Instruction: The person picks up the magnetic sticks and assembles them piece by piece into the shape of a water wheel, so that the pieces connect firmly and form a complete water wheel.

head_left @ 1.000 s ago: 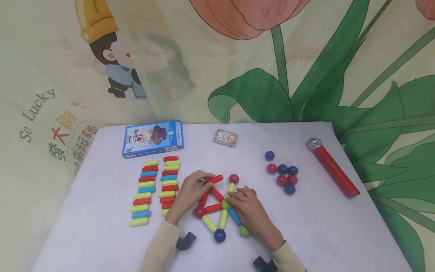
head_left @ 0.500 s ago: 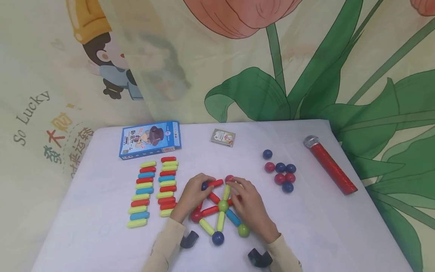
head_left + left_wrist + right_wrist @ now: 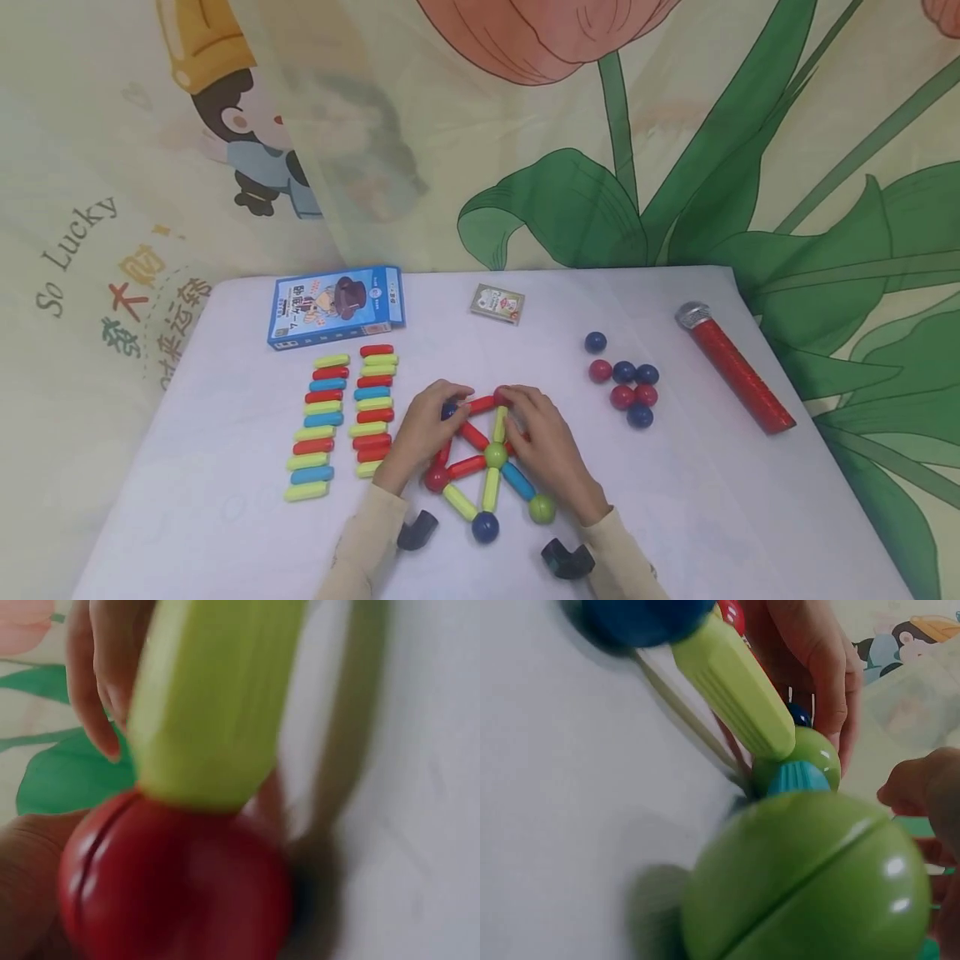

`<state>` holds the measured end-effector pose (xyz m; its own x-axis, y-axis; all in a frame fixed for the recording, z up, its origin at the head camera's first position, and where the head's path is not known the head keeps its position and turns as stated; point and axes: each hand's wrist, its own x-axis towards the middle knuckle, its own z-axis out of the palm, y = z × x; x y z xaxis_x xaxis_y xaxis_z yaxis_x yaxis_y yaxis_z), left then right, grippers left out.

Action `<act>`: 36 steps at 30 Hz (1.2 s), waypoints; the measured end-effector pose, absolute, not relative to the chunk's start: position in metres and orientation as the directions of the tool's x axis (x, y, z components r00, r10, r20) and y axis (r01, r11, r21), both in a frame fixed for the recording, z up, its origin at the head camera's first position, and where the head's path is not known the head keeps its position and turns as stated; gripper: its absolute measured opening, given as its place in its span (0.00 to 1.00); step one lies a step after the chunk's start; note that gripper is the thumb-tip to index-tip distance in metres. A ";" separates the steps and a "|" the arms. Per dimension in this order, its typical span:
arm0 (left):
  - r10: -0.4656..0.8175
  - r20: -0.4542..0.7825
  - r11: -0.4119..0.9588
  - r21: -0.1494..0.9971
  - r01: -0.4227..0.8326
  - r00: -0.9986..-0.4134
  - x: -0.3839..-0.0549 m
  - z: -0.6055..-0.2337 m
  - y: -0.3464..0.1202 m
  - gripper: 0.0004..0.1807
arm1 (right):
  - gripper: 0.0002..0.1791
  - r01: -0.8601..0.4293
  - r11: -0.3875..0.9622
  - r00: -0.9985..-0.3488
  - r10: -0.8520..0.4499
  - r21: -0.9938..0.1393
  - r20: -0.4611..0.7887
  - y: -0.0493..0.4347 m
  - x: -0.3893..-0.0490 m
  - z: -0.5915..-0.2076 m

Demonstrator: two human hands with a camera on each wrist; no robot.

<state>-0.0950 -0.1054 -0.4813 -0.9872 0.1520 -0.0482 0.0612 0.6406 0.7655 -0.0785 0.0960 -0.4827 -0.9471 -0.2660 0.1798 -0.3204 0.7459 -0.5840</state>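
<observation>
On the white table, coloured rods and balls join in a wheel-like frame around a green ball (image 3: 496, 455). My left hand (image 3: 423, 429) grips a dark blue ball (image 3: 449, 411) at its upper left. From there a red rod (image 3: 482, 404) reaches a red ball (image 3: 501, 396), which my right hand (image 3: 553, 446) holds at the fingertips. A yellow rod (image 3: 499, 425) runs from that ball to the centre. Large in the left wrist view are another red ball (image 3: 176, 885) and a yellow rod (image 3: 217, 697). An outer green ball (image 3: 810, 877) fills the right wrist view's foreground; my right hand hides the frame's right part.
Two columns of loose rods (image 3: 323, 408) lie to the left. A blue box (image 3: 333, 307) and a small card case (image 3: 498, 304) stand behind. Loose balls (image 3: 623, 396) and a red microphone (image 3: 738, 371) are at the right. Two black elbow-shaped pieces (image 3: 417, 530) lie near my wrists.
My right hand has moved up and left from beside the yellow rod to the red ball. The red rod at my left hand has swung down, and its free end now meets that ball.
</observation>
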 end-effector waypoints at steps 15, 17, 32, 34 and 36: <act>-0.134 0.001 0.622 0.778 -0.084 -0.991 -0.018 -0.472 -0.183 0.18 | 0.16 -0.482 0.541 -0.876 -0.274 -0.689 0.397 0.112 -0.042 -0.485; -0.140 -0.038 0.645 0.755 -0.120 -0.989 -0.007 -0.476 -0.187 0.18 | 0.16 -0.465 0.527 -0.885 -0.254 -0.711 0.390 0.114 -0.040 -0.485; -0.013 0.114 0.638 0.766 0.079 -0.993 -0.023 -0.477 -0.165 0.20 | 0.25 -0.516 0.695 -0.849 -0.492 -0.500 0.193 0.106 -0.028 -0.491; 0.029 0.116 0.571 0.813 0.112 -0.993 -0.037 -0.473 -0.153 0.20 | 0.25 -0.515 0.699 -0.848 -0.500 -0.497 0.175 0.104 -0.026 -0.492; 0.090 0.105 0.511 0.849 0.136 -0.990 -0.054 -0.472 -0.140 0.19 | 0.24 -0.512 0.701 -0.851 -0.493 -0.496 0.182 0.102 -0.026 -0.493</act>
<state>-0.0537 -0.1396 -0.4717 -0.9904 0.0900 0.1046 0.1361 0.5109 0.8488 -0.0257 0.1024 -0.4930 -0.8510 -0.4927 0.1816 -0.5119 0.7013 -0.4962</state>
